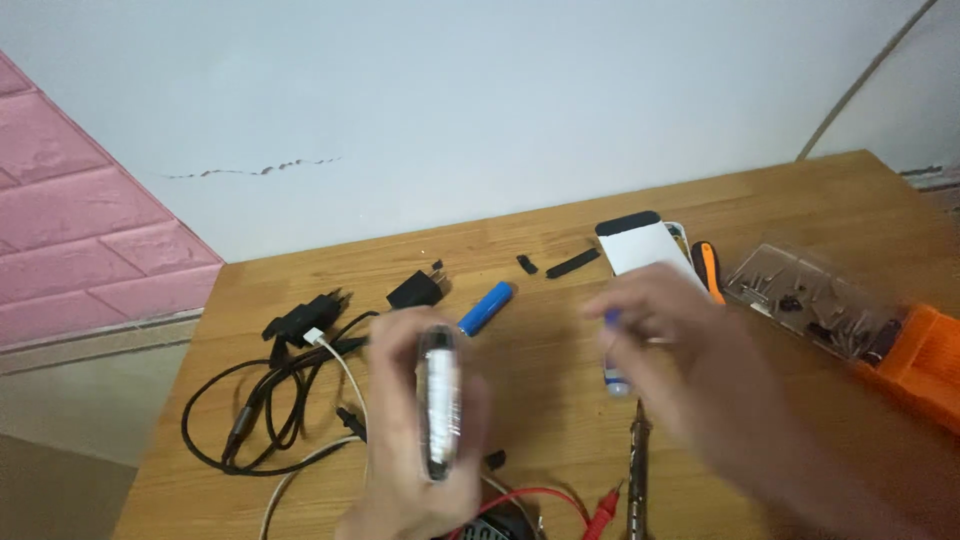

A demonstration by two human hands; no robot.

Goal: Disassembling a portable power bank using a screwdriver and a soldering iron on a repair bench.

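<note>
1. Left hand (415,440), nearest the camera: fingers wrapped around a slim white-and-clear casing (440,400), held on edge above the wooden table (560,330). It looks light, rigid and smooth, so probably slippery; its long side edges offer the surest hold.
2. Right hand (680,350), blurred: fingertips pinch a small blue cylindrical cell (613,350), likely hard and prone to roll.
3. Farther back: a second blue cell (486,307), black chargers with cables (300,330), a white case (645,248), and a bit set (820,300).

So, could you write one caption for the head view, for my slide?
Left hand holds a slim case; right hand grips a blue cell over a wooden table.
</note>
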